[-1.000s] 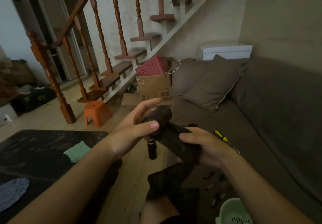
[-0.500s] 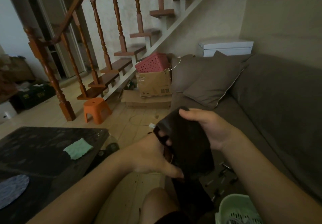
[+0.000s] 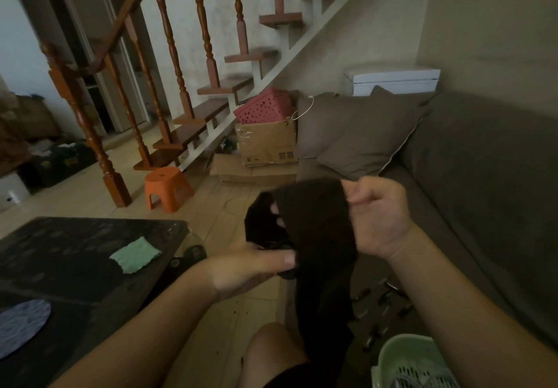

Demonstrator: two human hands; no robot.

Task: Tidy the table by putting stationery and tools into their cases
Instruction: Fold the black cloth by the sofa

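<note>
A black fabric tool pouch (image 3: 317, 236) hangs in front of me, held up by both hands. My right hand (image 3: 377, 215) grips its upper right edge with curled fingers. My left hand (image 3: 250, 263) grips its lower left part, thumb across the front and fingertips showing through an opening in the cloth. The pouch's long tail drops down to my knee. Several small dark screwdriver bits (image 3: 383, 300) lie scattered on the sofa seat (image 3: 428, 236) under my right forearm. What is inside the pouch is hidden.
A dark coffee table (image 3: 75, 254) at the left carries a green cloth (image 3: 134, 254) and a blue-grey round mat (image 3: 21, 324). A pale green basket (image 3: 413, 363) sits at the bottom right. Farther off are an orange stool (image 3: 167, 186), cardboard boxes (image 3: 265, 143) and a staircase.
The rolled pouch has been opened out and raised. My left hand moved from the roll's top to its lower left; my right hand rose to the upper edge. The dark tool and yellow screwdriver are out of sight.
</note>
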